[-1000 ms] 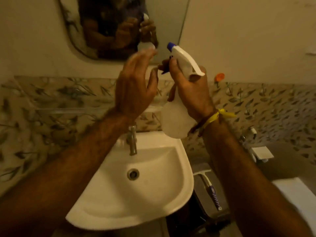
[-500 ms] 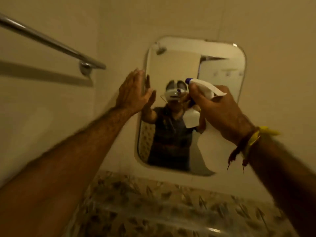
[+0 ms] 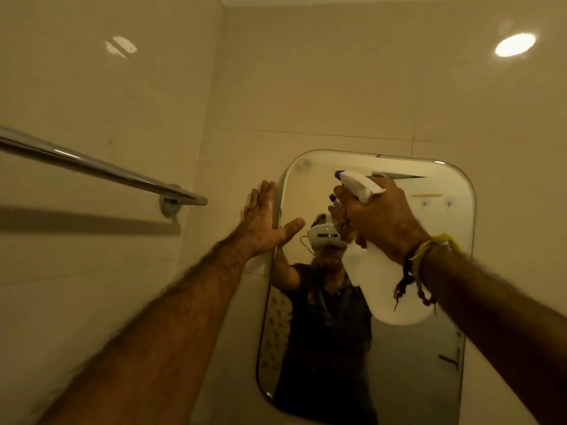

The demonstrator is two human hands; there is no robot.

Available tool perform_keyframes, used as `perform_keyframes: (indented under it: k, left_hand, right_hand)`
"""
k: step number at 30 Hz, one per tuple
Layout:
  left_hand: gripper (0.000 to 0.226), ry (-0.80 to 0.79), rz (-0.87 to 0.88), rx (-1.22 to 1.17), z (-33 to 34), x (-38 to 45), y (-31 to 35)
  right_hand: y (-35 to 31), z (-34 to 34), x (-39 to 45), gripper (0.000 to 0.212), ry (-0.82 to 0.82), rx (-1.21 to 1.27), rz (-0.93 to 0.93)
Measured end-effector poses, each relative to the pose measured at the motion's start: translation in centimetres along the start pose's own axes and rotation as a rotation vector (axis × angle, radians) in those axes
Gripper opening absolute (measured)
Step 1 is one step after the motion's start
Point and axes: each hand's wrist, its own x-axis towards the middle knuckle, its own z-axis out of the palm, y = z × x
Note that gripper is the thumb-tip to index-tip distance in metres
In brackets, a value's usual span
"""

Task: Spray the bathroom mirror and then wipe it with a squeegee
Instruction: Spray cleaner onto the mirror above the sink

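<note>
A rounded rectangular mirror (image 3: 429,348) hangs on the beige tiled wall at the centre right. In front of its upper middle my right hand (image 3: 377,219) grips a white spray bottle (image 3: 386,289) by the neck, its blue-tipped nozzle (image 3: 340,174) aimed at the glass. My left hand (image 3: 265,222) lies flat and open against the wall at the mirror's left edge, thumb out over the glass. The mirror reflects a person with a headset. No squeegee is in view.
A chrome towel rail (image 3: 101,168) runs along the left wall, ending at a bracket (image 3: 170,205) close to my left hand. A bright light reflection (image 3: 515,44) shows on the tiles at the upper right.
The view has tilted up from the sink to the mirror. My left hand moved from the glass to the mirror's left edge. My right hand raised the bottle higher in front of the mirror.
</note>
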Motion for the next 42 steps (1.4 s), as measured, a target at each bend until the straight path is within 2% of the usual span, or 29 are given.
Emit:
perform_keyframes:
  k: [4,9,12,17,24,30,35,38,42]
  left_hand:
    - [0.118,0.004,-0.001,0.041,0.2,-0.2,0.2]
    - [0.122,-0.012,-0.033,0.067,0.2,-0.4,0.9]
    - [0.125,-0.036,-0.059,0.093,-0.1,-0.5,1.6]
    - [0.132,-0.094,-0.134,0.121,-0.2,-1.1,2.5]
    - [0.135,-0.199,-0.163,0.205,1.5,-4.2,1.4]
    - [0.134,-0.276,-0.163,0.193,1.2,-6.9,-1.1]
    - [0.131,-0.26,-0.153,0.163,1.3,-7.2,-1.3]
    - [0.132,-0.233,-0.158,0.202,1.9,-7.1,-1.4]
    - [0.135,-0.266,-0.246,0.349,2.3,-6.8,-0.2]
  right_hand:
    - [-0.4,1.0,-0.2,0.036,-0.054,0.016,0.056]
    - [-0.3,-2.0,0.7,0.027,0.099,0.092,0.121]
    - [0.5,-4.2,0.6,0.03,0.157,0.106,0.153]
    - [1.7,-4.8,-2.1,0.038,0.111,-0.004,0.116]
    - [0.5,-1.8,-4.9,0.042,-0.145,-0.066,0.154]
    - [0.7,0.6,-5.9,0.043,-0.098,0.001,0.212]
    - [1.5,2.8,-7.5,0.038,-0.133,-0.111,0.163]
    - [2.7,3.2,-8.1,0.041,-0.153,-0.046,0.227]
    - [3.3,1.5,-7.3,0.035,-0.017,0.017,0.234]
